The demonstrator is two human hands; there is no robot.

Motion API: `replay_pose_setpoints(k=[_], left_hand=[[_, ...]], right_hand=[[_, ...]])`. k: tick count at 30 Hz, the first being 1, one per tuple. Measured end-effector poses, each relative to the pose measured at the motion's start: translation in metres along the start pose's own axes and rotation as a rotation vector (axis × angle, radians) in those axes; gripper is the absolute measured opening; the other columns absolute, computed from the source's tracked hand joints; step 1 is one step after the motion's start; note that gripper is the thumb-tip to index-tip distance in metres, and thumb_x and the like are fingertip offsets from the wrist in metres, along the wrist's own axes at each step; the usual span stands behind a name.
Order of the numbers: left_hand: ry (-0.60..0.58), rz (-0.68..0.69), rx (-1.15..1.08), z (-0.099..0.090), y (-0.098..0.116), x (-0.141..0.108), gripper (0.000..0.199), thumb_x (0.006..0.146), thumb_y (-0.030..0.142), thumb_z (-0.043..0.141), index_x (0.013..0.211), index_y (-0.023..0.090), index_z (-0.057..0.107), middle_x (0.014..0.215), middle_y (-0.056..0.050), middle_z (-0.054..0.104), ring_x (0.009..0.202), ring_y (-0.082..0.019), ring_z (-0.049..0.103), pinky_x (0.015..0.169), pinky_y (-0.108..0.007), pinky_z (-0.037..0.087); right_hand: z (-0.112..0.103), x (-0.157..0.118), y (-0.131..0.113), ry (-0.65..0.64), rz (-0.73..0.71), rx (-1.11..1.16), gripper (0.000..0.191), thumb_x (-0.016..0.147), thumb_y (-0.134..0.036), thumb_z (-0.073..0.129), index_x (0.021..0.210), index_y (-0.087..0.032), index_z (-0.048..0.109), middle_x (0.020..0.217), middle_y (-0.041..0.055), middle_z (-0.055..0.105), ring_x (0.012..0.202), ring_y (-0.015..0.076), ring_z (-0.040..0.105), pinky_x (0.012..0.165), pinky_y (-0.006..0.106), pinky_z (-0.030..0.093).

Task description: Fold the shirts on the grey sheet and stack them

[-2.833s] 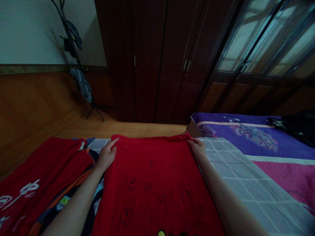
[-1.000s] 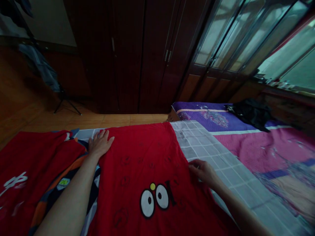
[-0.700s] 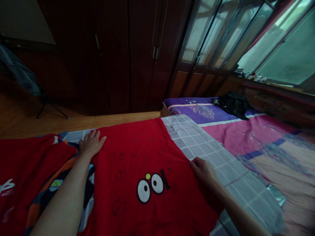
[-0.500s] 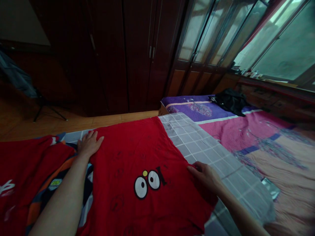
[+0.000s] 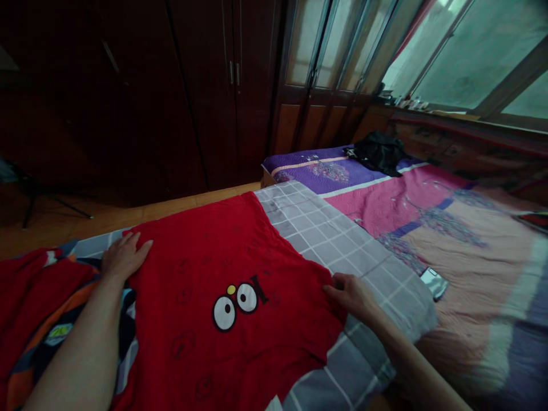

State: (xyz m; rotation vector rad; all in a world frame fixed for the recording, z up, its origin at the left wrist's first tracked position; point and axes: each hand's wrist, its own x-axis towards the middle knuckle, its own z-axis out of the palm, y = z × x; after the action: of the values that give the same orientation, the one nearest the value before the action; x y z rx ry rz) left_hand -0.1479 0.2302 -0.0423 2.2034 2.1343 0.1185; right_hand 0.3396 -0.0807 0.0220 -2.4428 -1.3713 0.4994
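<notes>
Red shirt (image 5: 242, 339) lies on checked cloth (image 5: 351, 245) beside orange-and-navy clothing (image 5: 64, 317)

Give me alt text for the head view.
A red shirt with printed cartoon eyes lies on a grey checked cloth, the left hand laid at its far left corner, the right hand pinching its right edge. Other clothes lie to the left; a multicoloured bedspread is at right, a dark wardrobe behind.

A black bundle (image 5: 377, 153) lies on the multicoloured bedspread (image 5: 454, 257).
</notes>
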Motion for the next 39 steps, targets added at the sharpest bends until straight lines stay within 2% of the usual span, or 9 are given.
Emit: replay_pose_setpoints(k=[4, 8, 12, 18, 20, 25, 29, 34, 39], left_hand=[[0.003, 0.012, 0.009, 0.001, -0.002, 0.002, 0.068, 0.091, 0.051, 0.03, 0.139, 0.004, 0.039, 0.147, -0.02, 0.035, 0.13, -0.036, 0.036, 0.105, -0.049, 0.029], [0.015, 0.033, 0.025, 0.004, -0.005, 0.004, 0.068, 0.09, 0.05, 0.029, 0.137, 0.002, 0.041, 0.145, -0.021, 0.037, 0.13, -0.036, 0.038, 0.105, -0.047, 0.03], [0.016, 0.074, 0.045, 0.004, -0.008, 0.004, 0.073, 0.089, 0.053, 0.026, 0.136, 0.0, 0.042, 0.142, -0.023, 0.04, 0.128, -0.037, 0.041, 0.105, -0.045, 0.031], [0.009, 0.057, 0.061, 0.01, -0.014, 0.011, 0.073, 0.087, 0.053, 0.027, 0.136, 0.002, 0.043, 0.143, -0.022, 0.04, 0.128, -0.036, 0.041, 0.104, -0.045, 0.032], [0.015, 0.036, 0.06, 0.013, -0.016, 0.014, 0.073, 0.087, 0.054, 0.026, 0.136, 0.003, 0.044, 0.143, -0.021, 0.041, 0.127, -0.035, 0.042, 0.104, -0.044, 0.032], [-0.001, 0.042, 0.067, 0.015, -0.017, 0.016, 0.076, 0.087, 0.057, 0.02, 0.136, 0.004, 0.042, 0.144, -0.02, 0.039, 0.129, -0.034, 0.04, 0.105, -0.044, 0.03], [-0.013, 0.04, 0.063, 0.015, -0.018, 0.016, 0.079, 0.086, 0.058, 0.016, 0.137, 0.003, 0.041, 0.145, -0.02, 0.038, 0.13, -0.034, 0.038, 0.107, -0.044, 0.028], [-0.022, 0.03, 0.059, 0.016, -0.019, 0.018, 0.08, 0.085, 0.06, 0.017, 0.137, 0.005, 0.042, 0.145, -0.019, 0.038, 0.13, -0.034, 0.038, 0.106, -0.043, 0.029], [-0.004, 0.033, 0.055, 0.013, -0.016, 0.015, 0.078, 0.085, 0.06, 0.019, 0.137, 0.006, 0.042, 0.144, -0.019, 0.039, 0.129, -0.035, 0.039, 0.105, -0.045, 0.03]], right_hand=[[-0.004, -0.005, 0.0, 0.036, 0.08, 0.381, 0.025, 0.069, -0.044, 0.054, 0.062, -0.021, 0.049, 0.055, -0.0007, 0.053, 0.053, 0.0135, 0.049, 0.048, 0.025, 0.032], [-0.004, -0.012, 0.003, -0.174, 0.07, 0.609, 0.035, 0.066, -0.048, 0.061, 0.085, -0.019, 0.055, 0.062, -0.0019, 0.058, 0.053, 0.0135, 0.052, 0.047, 0.024, 0.034], [-0.004, -0.025, 0.003, -0.285, -0.02, 0.412, 0.027, 0.074, -0.045, 0.058, 0.074, -0.018, 0.057, 0.058, -0.0019, 0.054, 0.051, 0.0124, 0.047, 0.046, 0.024, 0.031], [0.01, -0.066, -0.022, -0.023, -0.51, 0.037, 0.01, 0.081, -0.018, 0.052, 0.082, -0.02, 0.062, 0.101, 0.0083, 0.06, 0.093, 0.0225, 0.054, 0.083, 0.036, 0.044], [0.02, -0.071, -0.027, 0.005, -0.549, 0.001, 0.017, 0.082, -0.015, 0.05, 0.089, -0.022, 0.064, 0.108, 0.0095, 0.058, 0.099, 0.0238, 0.053, 0.085, 0.038, 0.045], [0.027, -0.05, -0.012, 0.16, -0.2, 0.187, 0.027, 0.081, -0.031, 0.054, 0.104, -0.019, 0.062, 0.111, 0.0112, 0.06, 0.093, 0.0231, 0.061, 0.081, 0.037, 0.049], [0.005, -0.034, 0.0, -0.009, 0.016, 0.327, 0.042, 0.078, -0.047, 0.056, 0.104, -0.015, 0.061, 0.087, 0.0087, 0.067, 0.065, 0.0182, 0.062, 0.056, 0.028, 0.048], [-0.015, -0.04, 0.002, -0.39, 0.146, 0.338, 0.045, 0.078, -0.063, 0.052, 0.077, -0.018, 0.055, 0.053, 0.0, 0.058, 0.038, 0.0113, 0.049, 0.032, 0.02, 0.03], [-0.003, -0.033, -0.006, -0.309, 0.116, 0.546, 0.033, 0.068, -0.049, 0.063, 0.064, -0.019, 0.051, 0.051, -0.0019, 0.055, 0.044, 0.0101, 0.048, 0.04, 0.02, 0.033]])
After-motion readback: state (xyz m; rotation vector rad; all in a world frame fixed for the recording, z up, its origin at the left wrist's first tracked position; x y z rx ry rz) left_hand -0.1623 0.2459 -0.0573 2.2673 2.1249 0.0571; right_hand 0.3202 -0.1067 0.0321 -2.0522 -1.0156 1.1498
